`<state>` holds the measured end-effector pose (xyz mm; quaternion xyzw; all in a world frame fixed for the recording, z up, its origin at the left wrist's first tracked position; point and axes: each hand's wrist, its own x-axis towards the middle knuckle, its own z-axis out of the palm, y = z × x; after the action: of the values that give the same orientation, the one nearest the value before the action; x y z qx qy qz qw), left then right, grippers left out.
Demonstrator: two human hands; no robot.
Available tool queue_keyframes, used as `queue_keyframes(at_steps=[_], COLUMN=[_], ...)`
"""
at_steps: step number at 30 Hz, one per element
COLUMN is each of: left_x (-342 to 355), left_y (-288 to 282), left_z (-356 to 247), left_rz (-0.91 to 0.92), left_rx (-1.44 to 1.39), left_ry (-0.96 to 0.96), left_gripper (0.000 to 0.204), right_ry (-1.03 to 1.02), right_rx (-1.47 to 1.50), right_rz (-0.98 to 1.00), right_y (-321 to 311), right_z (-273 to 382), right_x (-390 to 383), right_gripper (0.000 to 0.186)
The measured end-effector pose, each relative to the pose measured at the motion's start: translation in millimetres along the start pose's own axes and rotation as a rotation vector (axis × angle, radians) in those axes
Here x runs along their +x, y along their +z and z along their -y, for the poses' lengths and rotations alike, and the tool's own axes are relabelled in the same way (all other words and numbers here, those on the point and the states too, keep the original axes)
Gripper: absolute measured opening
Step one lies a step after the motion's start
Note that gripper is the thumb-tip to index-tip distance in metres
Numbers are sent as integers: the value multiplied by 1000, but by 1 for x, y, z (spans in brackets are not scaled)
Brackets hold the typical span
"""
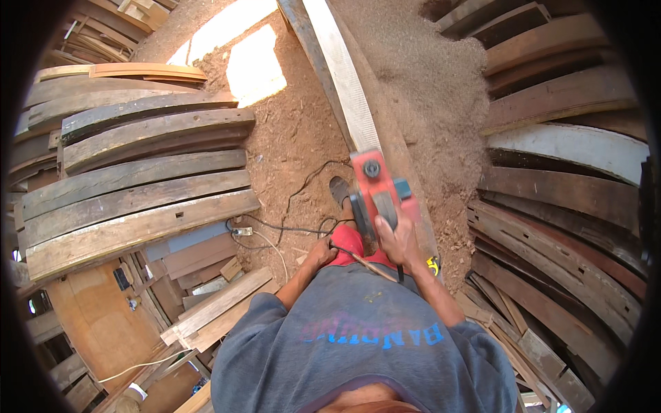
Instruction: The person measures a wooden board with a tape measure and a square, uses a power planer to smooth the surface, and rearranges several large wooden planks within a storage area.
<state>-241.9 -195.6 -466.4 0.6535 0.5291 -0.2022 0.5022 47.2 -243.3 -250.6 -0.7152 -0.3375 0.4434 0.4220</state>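
Note:
My right hand is closed round the handle of a red electric planer. The planer sits on a long plank that stretches away from me, its top face pale beyond the tool. Beside my thigh, my left hand is curled shut on a dark power cord. That cord runs across my front toward the back of the planer. The planer's underside and the near part of the plank are hidden.
Stacked boards fill the left side, and more boards line the right. Loose cable trails over the shavings-covered ground near my sandalled foot. A socket block lies by the left stack. A yellow tape measure shows beside my right forearm.

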Motion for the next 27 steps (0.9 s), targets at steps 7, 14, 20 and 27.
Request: queue_keyframes(at_steps=[7, 14, 20, 27], left_x=[26, 13, -31, 18], left_y=[-44, -131, -180, -149], left_z=[-15, -30, -40, -55], left_rz=[-133, -565, -920, -962], left_rx=[-76, -63, 45, -116], left_ry=[-34, 43, 297, 154], left_gripper=[35, 31, 28, 60], right_ry=[-169, -146, -18, -72], right_rx=[-2, 108, 143, 111], right_rz=[-50, -11, 72, -13], right_y=[5, -13, -11, 10], right_z=[52, 78, 40, 3], right_x=[215, 223, 105, 88], right_gripper=[43, 50, 34, 45])
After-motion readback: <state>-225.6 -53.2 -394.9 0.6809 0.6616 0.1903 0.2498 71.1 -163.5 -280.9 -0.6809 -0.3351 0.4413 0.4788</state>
